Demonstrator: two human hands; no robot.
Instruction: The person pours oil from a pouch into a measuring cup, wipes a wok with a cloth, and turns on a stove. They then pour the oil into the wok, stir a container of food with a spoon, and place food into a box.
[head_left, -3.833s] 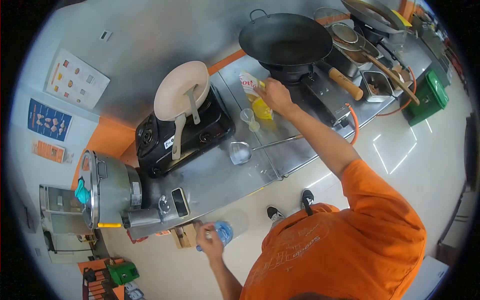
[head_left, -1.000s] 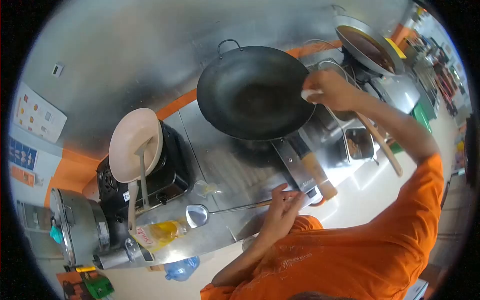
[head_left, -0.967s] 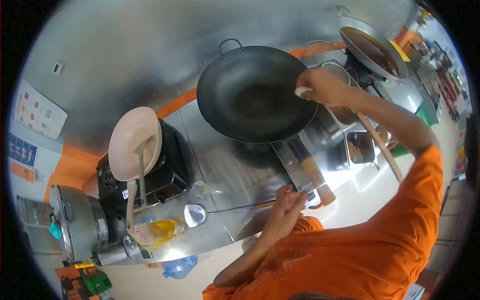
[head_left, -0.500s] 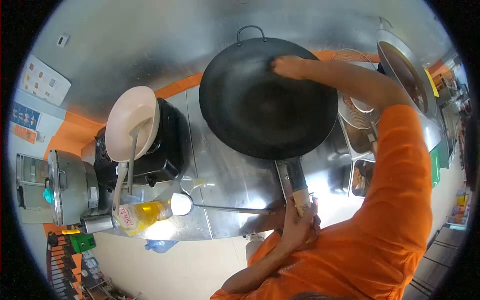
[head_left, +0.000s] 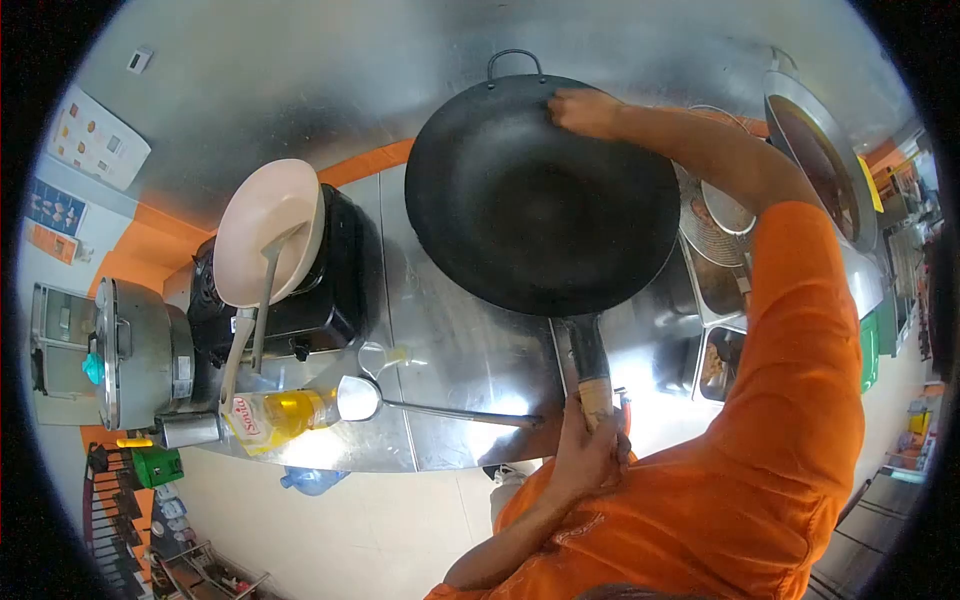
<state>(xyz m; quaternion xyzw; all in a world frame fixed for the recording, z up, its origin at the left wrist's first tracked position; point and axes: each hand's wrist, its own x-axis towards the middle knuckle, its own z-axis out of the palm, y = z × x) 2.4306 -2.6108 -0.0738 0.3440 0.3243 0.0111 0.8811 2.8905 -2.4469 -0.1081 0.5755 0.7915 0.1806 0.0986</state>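
Observation:
A large black wok (head_left: 540, 210) with a loop handle at its far rim is tilted toward me. My left hand (head_left: 585, 445) is wrapped around its long handle, close to my body. My right hand (head_left: 587, 112) reaches over the wok's upper right inner wall, near the rim. Its fingers are curled together, and whatever they may hold is hidden. On the steel counter left of the handle lies a long-handled spatula (head_left: 460, 411) with a broad white-looking blade. A bottle of yellow oil (head_left: 290, 414) lies beside that blade.
A pink pan (head_left: 250, 235) with a utensil in it sits on a black stove (head_left: 335, 310) at left. A large pot (head_left: 140, 355) stands farther left. On the right are a wire strainer (head_left: 705, 235), food containers (head_left: 715, 370) and a big metal basin (head_left: 815, 160).
My right hand has shifted slightly up toward the wok's far rim. The whole view has moved a little. My left hand keeps its hold on the handle.

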